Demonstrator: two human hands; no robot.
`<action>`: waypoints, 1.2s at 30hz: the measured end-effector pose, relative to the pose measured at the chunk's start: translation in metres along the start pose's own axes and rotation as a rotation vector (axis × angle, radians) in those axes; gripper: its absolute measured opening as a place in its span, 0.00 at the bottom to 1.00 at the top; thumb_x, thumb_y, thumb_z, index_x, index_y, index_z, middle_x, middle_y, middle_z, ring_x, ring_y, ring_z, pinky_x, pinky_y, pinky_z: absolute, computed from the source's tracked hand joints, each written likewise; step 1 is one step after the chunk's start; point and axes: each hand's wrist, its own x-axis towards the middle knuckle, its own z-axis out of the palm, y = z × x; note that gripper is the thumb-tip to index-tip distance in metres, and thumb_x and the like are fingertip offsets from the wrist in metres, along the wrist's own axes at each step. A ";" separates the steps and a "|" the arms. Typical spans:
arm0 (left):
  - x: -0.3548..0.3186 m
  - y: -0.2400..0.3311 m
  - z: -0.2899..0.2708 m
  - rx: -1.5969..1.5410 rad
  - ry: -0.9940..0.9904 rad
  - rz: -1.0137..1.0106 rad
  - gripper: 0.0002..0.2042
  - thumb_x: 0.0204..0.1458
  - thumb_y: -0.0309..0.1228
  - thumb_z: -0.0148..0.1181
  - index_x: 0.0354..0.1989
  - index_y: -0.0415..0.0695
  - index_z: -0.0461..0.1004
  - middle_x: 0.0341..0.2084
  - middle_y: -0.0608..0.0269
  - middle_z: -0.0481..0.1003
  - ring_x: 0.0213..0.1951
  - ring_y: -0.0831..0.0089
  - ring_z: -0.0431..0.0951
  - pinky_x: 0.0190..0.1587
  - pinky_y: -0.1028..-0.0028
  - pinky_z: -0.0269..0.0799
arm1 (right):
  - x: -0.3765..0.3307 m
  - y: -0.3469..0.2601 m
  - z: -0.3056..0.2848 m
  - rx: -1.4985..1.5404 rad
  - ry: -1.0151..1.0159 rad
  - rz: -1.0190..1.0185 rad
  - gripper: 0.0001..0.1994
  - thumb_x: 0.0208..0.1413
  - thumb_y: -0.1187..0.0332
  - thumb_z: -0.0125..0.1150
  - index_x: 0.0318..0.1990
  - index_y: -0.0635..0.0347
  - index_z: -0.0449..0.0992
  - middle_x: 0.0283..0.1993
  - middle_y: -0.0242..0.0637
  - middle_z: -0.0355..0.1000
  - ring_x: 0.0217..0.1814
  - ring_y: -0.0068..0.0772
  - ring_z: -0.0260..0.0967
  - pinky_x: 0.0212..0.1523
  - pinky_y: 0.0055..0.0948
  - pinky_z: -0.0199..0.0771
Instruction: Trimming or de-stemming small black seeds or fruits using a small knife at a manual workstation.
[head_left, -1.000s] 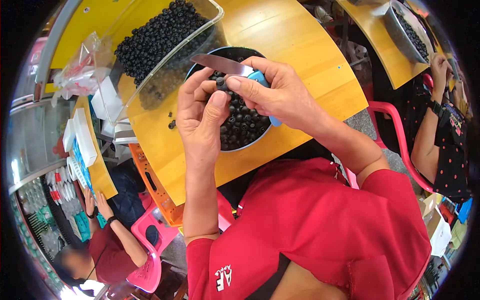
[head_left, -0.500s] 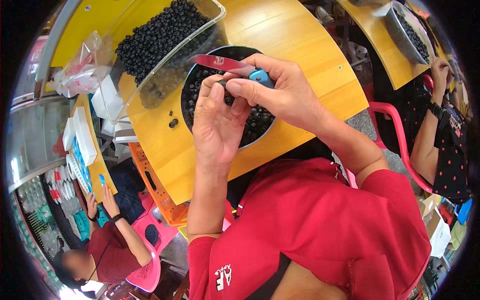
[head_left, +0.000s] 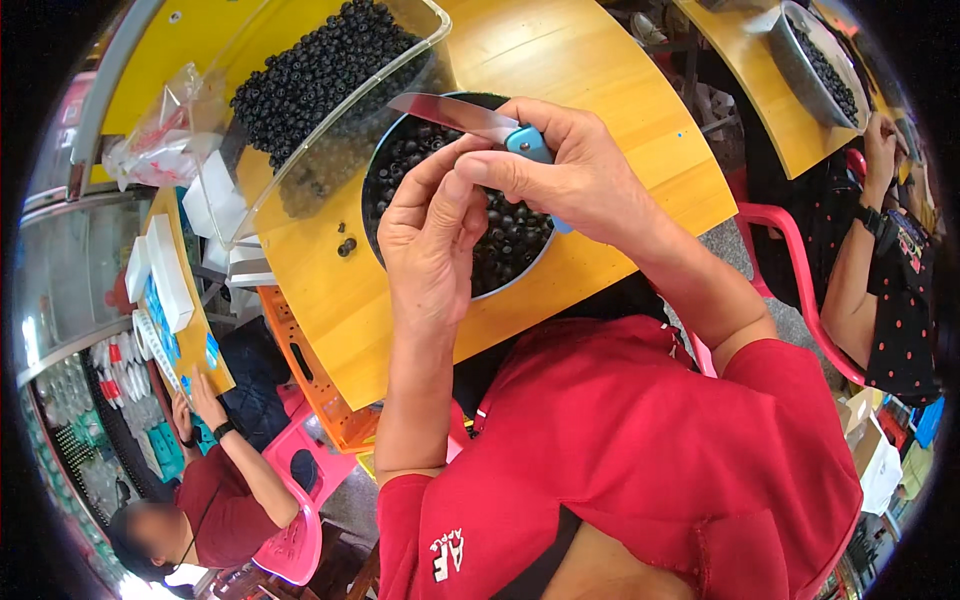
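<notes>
Over a round bowl [head_left: 372, 165], my right hand [head_left: 590, 185] is closed on the blue handle of a folding knife [head_left: 528, 145]. Its blade points left and lies above the fingers of my left hand [head_left: 425, 235]. The left hand is pinched, thumb against fingertips, and meets the right thumb. Whatever sits in that pinch is hidden by the fingers. Small black round parts [head_left: 515, 240] with holes fill the bowl below. A clear plastic bin [head_left: 330, 130] with a heap of the same black parts [head_left: 320, 75] stands to the upper left.
A few loose black parts [head_left: 346, 246] lie on the wooden table [head_left: 330, 300] left of the bowl. An orange crate [head_left: 310, 365] stands below the table's left edge. Other people sit at both sides, one at a table with white boxes [head_left: 170, 270], one near a pink chair [head_left: 790, 260].
The black part seen at my left fingertips is now covered by them. My left fingers have curled in, and the knife has shifted slightly right, its blade now tilting down toward the handle.
</notes>
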 end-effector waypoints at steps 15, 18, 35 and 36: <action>-0.005 -0.002 -0.007 0.061 0.002 0.051 0.13 0.55 0.26 0.59 0.49 0.38 0.74 0.28 0.72 0.73 0.24 0.87 0.64 0.24 0.87 0.56 | 0.001 -0.001 -0.004 -0.099 -0.023 -0.016 0.12 0.59 0.61 0.59 0.40 0.61 0.75 0.21 0.22 0.64 0.21 0.08 0.58 0.20 0.12 0.56; -0.005 0.002 -0.007 0.036 -0.008 0.045 0.13 0.55 0.26 0.59 0.48 0.38 0.74 0.27 0.71 0.73 0.25 0.85 0.65 0.25 0.86 0.58 | -0.001 -0.003 -0.001 -0.078 -0.008 -0.047 0.13 0.61 0.61 0.54 0.46 0.61 0.74 0.21 0.22 0.63 0.21 0.09 0.57 0.20 0.12 0.56; -0.003 -0.002 -0.021 0.167 -0.069 0.207 0.10 0.55 0.25 0.58 0.46 0.40 0.73 0.30 0.72 0.72 0.26 0.86 0.64 0.27 0.85 0.59 | -0.003 -0.001 0.002 -0.039 -0.210 -0.014 0.16 0.65 0.64 0.47 0.55 0.60 0.71 0.18 0.22 0.61 0.20 0.11 0.56 0.19 0.15 0.53; -0.003 -0.002 -0.021 0.167 -0.070 0.206 0.10 0.55 0.25 0.58 0.46 0.40 0.73 0.30 0.72 0.72 0.26 0.86 0.64 0.27 0.85 0.59 | -0.003 -0.001 0.001 -0.039 -0.209 -0.014 0.16 0.65 0.64 0.47 0.55 0.60 0.71 0.18 0.22 0.61 0.20 0.11 0.56 0.19 0.15 0.53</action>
